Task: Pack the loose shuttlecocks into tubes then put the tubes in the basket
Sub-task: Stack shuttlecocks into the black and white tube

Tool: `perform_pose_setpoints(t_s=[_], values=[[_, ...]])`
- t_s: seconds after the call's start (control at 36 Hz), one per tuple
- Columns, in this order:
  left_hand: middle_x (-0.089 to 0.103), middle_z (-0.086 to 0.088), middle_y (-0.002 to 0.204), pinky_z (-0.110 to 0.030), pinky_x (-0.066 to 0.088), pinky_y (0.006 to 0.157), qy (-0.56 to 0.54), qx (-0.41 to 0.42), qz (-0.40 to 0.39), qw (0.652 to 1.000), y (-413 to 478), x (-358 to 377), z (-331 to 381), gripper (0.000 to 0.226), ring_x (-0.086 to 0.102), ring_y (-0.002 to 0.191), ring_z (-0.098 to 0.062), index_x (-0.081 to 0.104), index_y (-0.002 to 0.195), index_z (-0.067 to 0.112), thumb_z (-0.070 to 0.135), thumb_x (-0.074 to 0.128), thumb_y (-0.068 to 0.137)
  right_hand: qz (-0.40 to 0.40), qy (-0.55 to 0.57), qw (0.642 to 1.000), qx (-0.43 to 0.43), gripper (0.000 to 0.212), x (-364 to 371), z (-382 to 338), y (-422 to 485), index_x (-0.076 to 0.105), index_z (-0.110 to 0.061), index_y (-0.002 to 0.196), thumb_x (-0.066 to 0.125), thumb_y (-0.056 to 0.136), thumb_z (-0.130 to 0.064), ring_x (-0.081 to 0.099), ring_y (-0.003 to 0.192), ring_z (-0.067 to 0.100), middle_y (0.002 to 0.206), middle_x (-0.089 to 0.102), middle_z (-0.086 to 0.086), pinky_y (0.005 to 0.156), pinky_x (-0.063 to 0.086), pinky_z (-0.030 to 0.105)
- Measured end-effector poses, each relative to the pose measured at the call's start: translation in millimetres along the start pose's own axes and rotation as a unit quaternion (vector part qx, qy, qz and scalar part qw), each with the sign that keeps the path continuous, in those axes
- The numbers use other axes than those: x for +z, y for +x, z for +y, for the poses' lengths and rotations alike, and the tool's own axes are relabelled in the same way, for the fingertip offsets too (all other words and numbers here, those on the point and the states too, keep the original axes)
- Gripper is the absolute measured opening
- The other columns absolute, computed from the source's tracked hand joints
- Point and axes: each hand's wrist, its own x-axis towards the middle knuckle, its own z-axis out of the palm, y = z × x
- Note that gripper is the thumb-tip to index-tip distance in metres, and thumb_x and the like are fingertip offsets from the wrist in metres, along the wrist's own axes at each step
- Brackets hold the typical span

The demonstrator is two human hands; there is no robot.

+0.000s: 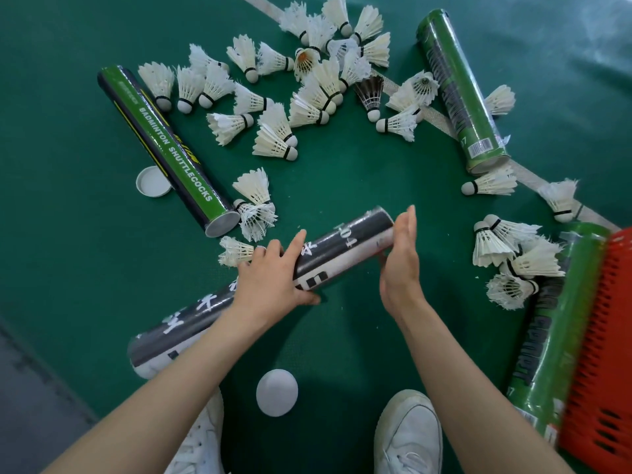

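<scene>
My left hand grips a long black-and-white tube around its middle, holding it slanted above the green floor. My right hand is flat with straight fingers, its palm against the tube's far right end. Several loose white shuttlecocks lie scattered at the top, with more at the right. A green tube lies at the left, another green tube at the upper right, and a third green tube beside the red basket.
A white lid lies next to the left green tube and another white lid sits between my white shoes. A white court line crosses the floor. One dark shuttlecock lies among the white ones.
</scene>
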Motion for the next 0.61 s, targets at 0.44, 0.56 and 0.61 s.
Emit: perform_pose_setpoints(t_s=[0.44, 0.56, 0.61], values=[[0.059, -0.006, 0.122, -0.044, 0.05, 0.093, -0.446, -0.092, 0.031, 0.89, 82.2, -54.4, 31.1, 0.077, 0.061, 0.106, -0.023, 0.038, 0.131, 0.009, 0.057, 0.066, 0.077, -0.234, -0.101, 0.963, 0.091, 0.063, 26.8, 13.4, -21.8, 0.039, -0.031, 0.136, 0.072, 0.084, -0.018, 0.068, 0.097, 0.013, 0.111, 0.067, -0.004, 0.086, 0.055, 0.034], [0.059, 0.0, 0.121, -0.034, 0.052, 0.088, -0.499, -0.04, -0.015, 0.865, 61.2, -40.7, 37.3, 0.052, 0.061, 0.099, -0.014, 0.042, 0.134, 0.014, 0.037, 0.06, 0.09, -0.186, 0.001, 0.978, 0.099, 0.039, 16.5, 0.6, -5.1, 0.05, -0.02, 0.126, 0.063, 0.089, -0.015, 0.071, 0.085, 0.022, 0.103, 0.072, 0.007, 0.074, 0.057, 0.035], [0.059, 0.002, 0.125, -0.035, 0.048, 0.096, -0.512, 0.001, -0.05, 0.858, 41.3, -31.6, 38.7, 0.04, 0.059, 0.103, -0.009, 0.048, 0.129, 0.025, 0.034, 0.059, 0.092, -0.168, 0.043, 0.979, 0.109, 0.035, 9.1, -9.6, 3.0, 0.051, -0.016, 0.124, 0.06, 0.091, -0.018, 0.07, 0.08, 0.023, 0.099, 0.071, 0.01, 0.07, 0.058, 0.036]])
